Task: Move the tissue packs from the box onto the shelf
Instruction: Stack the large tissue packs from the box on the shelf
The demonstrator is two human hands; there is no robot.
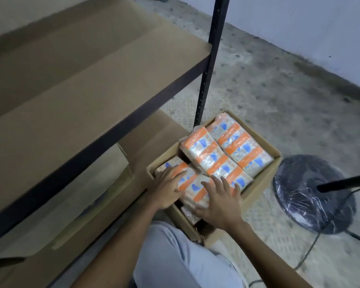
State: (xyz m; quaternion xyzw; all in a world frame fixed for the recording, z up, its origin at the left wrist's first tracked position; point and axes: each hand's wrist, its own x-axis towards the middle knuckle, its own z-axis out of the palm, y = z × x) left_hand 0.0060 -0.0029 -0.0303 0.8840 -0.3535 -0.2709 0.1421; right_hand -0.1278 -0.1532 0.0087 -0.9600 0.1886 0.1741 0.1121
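Observation:
An open cardboard box (pixel 264 179) sits on the floor, filled with several orange, white and blue tissue packs (pixel 220 154). My left hand (pixel 166 190) lies flat on the left end of the nearest tissue pack (pixel 192 189), fingers spread. My right hand (pixel 220 202) rests on the same pack's right end, thumb at its near edge. Neither hand has closed around it. The shelf (pixel 77 88), a brown board in a dark metal frame, spans the upper left, with a lower board beneath it.
A black upright post (pixel 208 65) of the shelf stands just behind the box. A round black fan base (pixel 312 194) with a pole and cable sits on the floor to the right. Concrete floor and a pale wall lie beyond. My knee is below the box.

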